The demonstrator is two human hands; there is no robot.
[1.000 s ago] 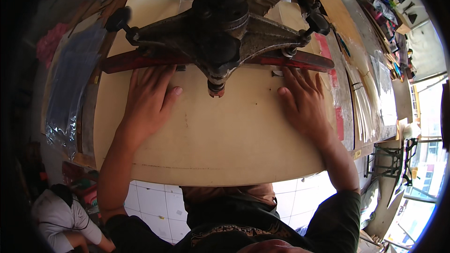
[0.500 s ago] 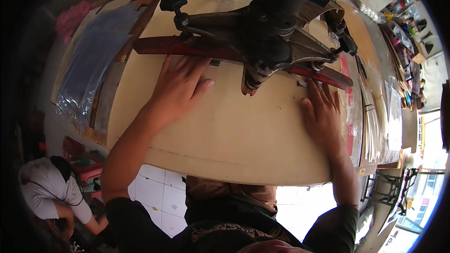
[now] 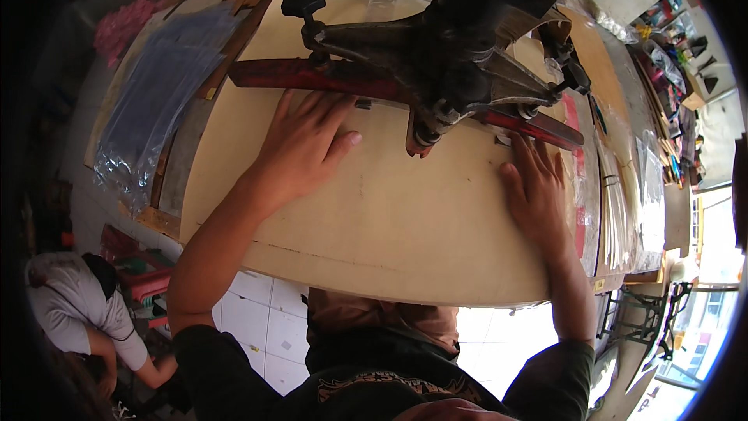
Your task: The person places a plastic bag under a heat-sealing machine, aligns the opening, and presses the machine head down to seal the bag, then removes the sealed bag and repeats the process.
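Observation:
Both palms lie on a large cream-coloured board (image 3: pixel 405 218). Its front edge curves in the picture just ahead of my waist. My left hand (image 3: pixel 305 140) rests flat, thumb apart, its fingertips at the lower edge of a dark red bar (image 3: pixel 327 78). My right hand (image 3: pixel 539 195) lies flat too, fingers stretched forward by the bar's right part. Black metal arms (image 3: pixel 374 35) with a star-shaped knob (image 3: pixel 303 1) carry the bar over the board. A small dark piece (image 3: pixel 363 104) shows beside my left fingers. Neither hand holds anything.
Clear plastic sheets (image 3: pixel 160 86) lie on the left, with a pink bundle (image 3: pixel 125 31) behind them. Bundled pale strips (image 3: pixel 615 203) stand at the right edge. A co-worker in a grey shirt (image 3: pixel 70 304) crouches at lower left. Cluttered shelves (image 3: pixel 670 93) line the right.
The view has shifted slightly, so the metal arms and bar appear a little to the right. My hands stay flat on the board; the co-worker leans slightly differently.

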